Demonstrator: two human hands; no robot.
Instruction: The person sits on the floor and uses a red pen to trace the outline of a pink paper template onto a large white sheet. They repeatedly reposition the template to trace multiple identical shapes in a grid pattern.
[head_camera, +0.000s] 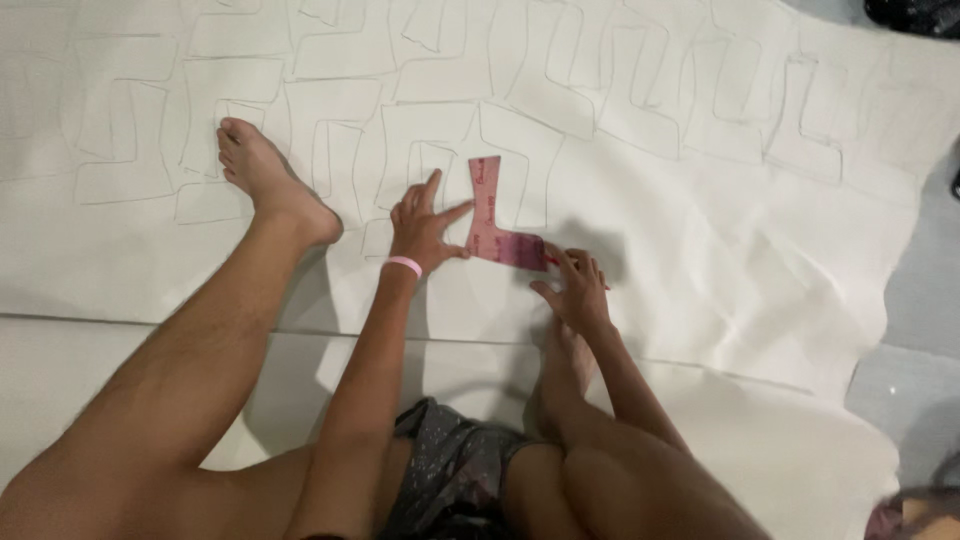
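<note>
A pink L-shaped template (494, 225) lies flat on a large white sheet (700, 230) spread on the floor. My left hand (424, 224), with a pink band at the wrist, presses its fingers on the template's left edge. My right hand (573, 284) grips a thin red pen at the template's lower right corner, its tip on the sheet. Many pencil outlines of the same L shape (520, 150) cover the sheet's far part.
My bare left leg and foot (262, 178) stretch across the sheet to the left. My right foot (566, 365) is tucked under my right arm. Grey floor (925, 280) shows past the sheet's right edge, with a dark object (915, 14) at the top right.
</note>
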